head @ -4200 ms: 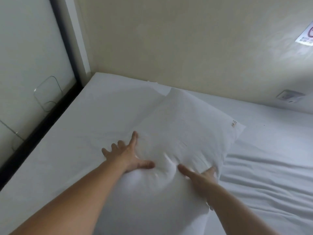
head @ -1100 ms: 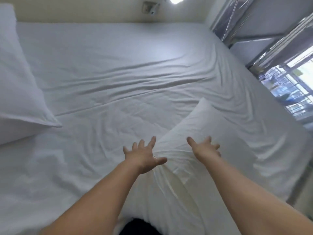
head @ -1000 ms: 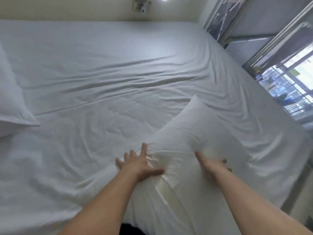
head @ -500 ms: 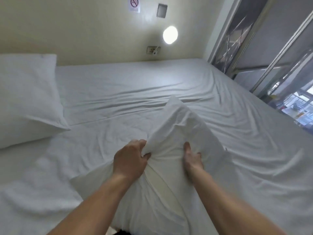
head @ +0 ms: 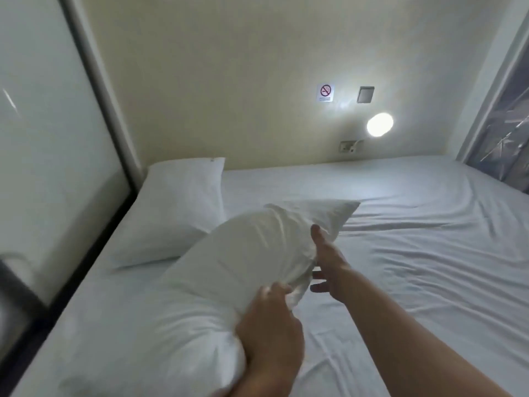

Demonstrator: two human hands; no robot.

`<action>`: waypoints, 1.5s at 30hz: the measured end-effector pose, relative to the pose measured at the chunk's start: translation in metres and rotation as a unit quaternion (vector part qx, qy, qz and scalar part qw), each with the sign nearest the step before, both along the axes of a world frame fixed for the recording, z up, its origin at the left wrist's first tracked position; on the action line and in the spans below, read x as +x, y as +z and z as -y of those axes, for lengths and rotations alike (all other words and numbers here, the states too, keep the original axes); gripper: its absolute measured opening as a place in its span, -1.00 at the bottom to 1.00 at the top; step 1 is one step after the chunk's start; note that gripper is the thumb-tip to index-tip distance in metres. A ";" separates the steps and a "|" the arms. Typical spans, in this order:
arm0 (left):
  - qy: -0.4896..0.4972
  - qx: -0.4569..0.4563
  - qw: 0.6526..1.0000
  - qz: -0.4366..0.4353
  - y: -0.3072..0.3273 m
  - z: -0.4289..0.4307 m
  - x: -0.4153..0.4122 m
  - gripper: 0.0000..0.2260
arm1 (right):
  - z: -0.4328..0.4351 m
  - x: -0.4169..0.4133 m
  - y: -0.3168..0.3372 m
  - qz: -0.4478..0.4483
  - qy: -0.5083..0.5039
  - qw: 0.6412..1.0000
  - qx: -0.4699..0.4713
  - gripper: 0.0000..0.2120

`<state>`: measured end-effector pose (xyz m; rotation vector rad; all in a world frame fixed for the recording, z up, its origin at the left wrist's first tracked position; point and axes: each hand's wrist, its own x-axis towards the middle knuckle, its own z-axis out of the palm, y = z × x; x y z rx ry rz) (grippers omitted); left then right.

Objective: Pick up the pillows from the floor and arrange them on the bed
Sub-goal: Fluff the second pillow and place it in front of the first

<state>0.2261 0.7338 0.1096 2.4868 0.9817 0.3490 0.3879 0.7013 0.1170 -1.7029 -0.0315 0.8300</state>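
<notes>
White sheets cover the bed (head: 400, 253), creased on its right half, and the person leans over it from the near edge. Nearest the camera, the left hand (head: 272, 333) is closed in a fist on the near end of a white pillow (head: 243, 259), bunching the cover between fingers and palm. The pillow is lifted off the sheet at that end and slants away toward the head of the bed, its far corner pointing right. Just beyond, the right hand (head: 326, 262) is spread wide beside the pillow's right edge, thumb raised along the fabric and fingers extended; it appears to steady the pillow rather than grip it, and whether the palm touches cannot be told.

The pillow looks light and very soft: it sags and folds around the fist, and its cover wrinkles freely. It would likely droop if held by one end only, so a hold on two corners or along both long edges should carry it flatter. Nothing about it seems fragile or slippery.

Farther off, a second pillow (head: 177, 207) lies flat at the head of the bed on the left, against a glass partition (head: 57, 138). The spot to its right is free, probably where the held pillow belongs. On the wall (head: 229, 81) behind hang a round lamp (head: 380, 124), a no-smoking sign (head: 325, 92) and a switch plate (head: 365, 94).
</notes>
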 end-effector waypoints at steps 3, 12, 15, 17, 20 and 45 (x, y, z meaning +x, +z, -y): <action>-0.029 -0.150 0.981 -0.124 -0.042 0.037 -0.018 -0.71 | -0.018 -0.035 -0.043 -0.072 0.087 0.989 -0.100 -0.27; 0.132 -0.101 0.957 -0.238 -0.123 -0.147 -0.040 -0.02 | 0.007 -0.057 -0.150 -0.028 -0.033 0.988 -0.145 0.06; 0.154 -0.241 0.938 -0.194 -0.156 -0.158 -0.044 0.19 | 0.003 -0.061 -0.159 0.005 -0.030 0.986 -0.162 0.02; 0.143 -0.216 0.954 -0.151 -0.172 -0.151 -0.042 -0.05 | 0.004 -0.069 -0.161 0.053 -0.040 0.979 -0.193 -0.21; 0.127 -0.127 0.982 -0.058 -0.172 -0.152 -0.037 -0.67 | 0.007 -0.082 -0.149 0.116 -0.049 0.962 -0.242 -0.54; -0.069 0.146 0.952 -0.259 -0.164 -0.178 -0.114 -0.73 | -0.149 -0.021 -0.181 0.483 0.353 0.690 -0.409 -0.25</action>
